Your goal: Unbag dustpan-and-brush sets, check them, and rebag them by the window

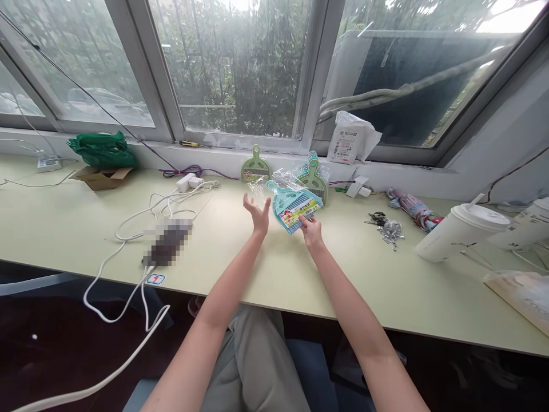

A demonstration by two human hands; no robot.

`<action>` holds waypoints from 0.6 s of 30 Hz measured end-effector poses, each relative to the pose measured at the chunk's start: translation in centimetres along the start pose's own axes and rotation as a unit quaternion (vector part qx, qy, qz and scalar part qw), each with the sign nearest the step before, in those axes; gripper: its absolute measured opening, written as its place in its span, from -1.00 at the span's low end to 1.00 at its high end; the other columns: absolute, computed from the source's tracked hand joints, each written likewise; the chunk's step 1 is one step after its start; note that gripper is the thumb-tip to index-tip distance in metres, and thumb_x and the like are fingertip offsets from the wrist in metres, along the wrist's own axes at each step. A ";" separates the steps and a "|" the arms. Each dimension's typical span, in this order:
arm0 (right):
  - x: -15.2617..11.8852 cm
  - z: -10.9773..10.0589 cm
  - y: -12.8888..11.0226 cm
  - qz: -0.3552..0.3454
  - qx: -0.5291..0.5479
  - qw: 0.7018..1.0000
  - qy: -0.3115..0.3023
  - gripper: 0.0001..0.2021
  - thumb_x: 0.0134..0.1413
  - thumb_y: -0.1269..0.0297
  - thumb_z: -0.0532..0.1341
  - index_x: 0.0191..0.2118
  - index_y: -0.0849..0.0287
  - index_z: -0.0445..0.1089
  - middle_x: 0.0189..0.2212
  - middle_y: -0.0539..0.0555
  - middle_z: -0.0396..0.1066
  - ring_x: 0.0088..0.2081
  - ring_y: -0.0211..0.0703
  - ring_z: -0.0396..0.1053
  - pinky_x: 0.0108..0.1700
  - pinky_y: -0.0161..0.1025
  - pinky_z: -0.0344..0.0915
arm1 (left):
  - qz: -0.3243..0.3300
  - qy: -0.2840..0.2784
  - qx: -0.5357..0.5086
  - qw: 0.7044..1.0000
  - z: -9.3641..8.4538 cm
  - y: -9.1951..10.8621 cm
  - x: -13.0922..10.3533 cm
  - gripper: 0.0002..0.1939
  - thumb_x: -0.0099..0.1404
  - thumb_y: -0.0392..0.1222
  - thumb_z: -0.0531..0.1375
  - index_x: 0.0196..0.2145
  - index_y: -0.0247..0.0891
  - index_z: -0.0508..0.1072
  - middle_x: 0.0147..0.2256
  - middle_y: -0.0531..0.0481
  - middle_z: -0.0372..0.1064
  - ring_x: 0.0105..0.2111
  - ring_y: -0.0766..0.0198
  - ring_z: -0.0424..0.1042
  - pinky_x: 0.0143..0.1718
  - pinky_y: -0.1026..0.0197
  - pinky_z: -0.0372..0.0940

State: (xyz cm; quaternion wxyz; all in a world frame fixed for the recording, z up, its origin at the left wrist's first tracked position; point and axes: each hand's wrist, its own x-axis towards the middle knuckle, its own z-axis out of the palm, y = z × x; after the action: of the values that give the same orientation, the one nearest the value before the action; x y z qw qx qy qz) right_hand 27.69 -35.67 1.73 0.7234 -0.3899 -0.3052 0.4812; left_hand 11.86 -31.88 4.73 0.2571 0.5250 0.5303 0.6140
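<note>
A light-blue dustpan (pixel 295 201) is held up over the near-middle of the table, in front of the seated person. It is smooth, apparently plastic, with a looped handle narrowing from a flared pan; a ribbed insert in darker blue and a glossy printed label (pixel 300 212) cover its face. The handle points away and to the left, the wide edge toward the person and to the right, so the long axis runs diagonally. The right hand (pixel 312 230) pinches the wide edge between thumb and fingers. The left hand (pixel 258 217) is just beside the pan, thumb and fingers spread wide, with nothing visible in its grasp; whether its fingertips touch the crinkled clear film (pixel 258 186) beyond them, I cannot tell.

Behind, a green dustpan (pixel 256 167) stands upright by the wall, and a stack of dustpans (pixel 316 178), green in front, stands to its right. The pale, smooth table (pixel 223 243) also carries looped white cables (pixel 122 229) at left, with metal keys (pixel 388 228) and a tapered, lidded white cup (pixel 461 232) at right. A crumpled green plastic bag (pixel 103 150) sits over an open cardboard box (pixel 103 178) at far left.
</note>
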 end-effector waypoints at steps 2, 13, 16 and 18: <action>-0.2 0.2 0.0 -0.005 -0.010 1.000 -0.009 -0.63 -0.24 0.29 0.40 -0.22 0.17 0.37 -0.17 0.10 0.49 -0.07 -0.05 0.45 -0.01 -0.13 0.45 | -0.114 -0.085 -0.147 0.979 0.3 -0.7 0.8 -0.37 0.35 0.08 0.02 0.26 -0.13 -0.11 0.22 -0.23 0.05 0.12 0.15 0.26 0.02 0.12 0.26; -0.4 0.4 -0.5 -0.064 -0.006 0.996 0.059 -0.48 -0.22 0.21 0.38 -0.06 0.14 0.30 -0.11 0.14 0.45 -0.06 -0.08 0.43 -0.06 -0.16 0.44 | -0.195 -0.358 -0.328 0.852 2.6 -1.1 -2.0 -0.52 0.22 0.12 0.19 -0.02 -0.23 0.34 0.00 -0.16 0.40 -0.01 0.09 0.40 0.04 0.00 0.28; -0.3 0.6 -0.6 -0.064 -0.024 0.997 0.036 -0.49 -0.22 0.20 0.38 -0.07 0.16 0.30 -0.13 0.14 0.46 -0.08 -0.09 0.43 -0.08 -0.16 0.44 | -0.168 -0.349 -0.343 0.856 2.3 -0.7 -1.9 -0.51 0.18 0.06 0.24 -0.01 -0.25 0.35 0.03 -0.17 0.38 0.04 0.06 0.36 0.11 -0.02 0.22; -0.3 0.8 -0.7 -0.062 -0.028 0.997 0.022 -0.49 -0.23 0.20 0.39 -0.08 0.16 0.31 -0.16 0.13 0.47 -0.09 -0.10 0.44 -0.09 -0.16 0.44 | -0.152 -0.350 -0.338 0.860 2.1 -0.4 -1.9 -0.49 0.14 0.01 0.29 0.00 -0.25 0.35 0.02 -0.17 0.38 0.05 0.03 0.35 0.12 -0.06 0.21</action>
State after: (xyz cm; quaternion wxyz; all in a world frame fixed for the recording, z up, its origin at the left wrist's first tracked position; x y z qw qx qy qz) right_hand 27.25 -35.94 2.69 0.7471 -0.4012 -0.3256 0.4182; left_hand 14.27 -32.66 3.41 0.6779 0.4992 0.2387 0.4841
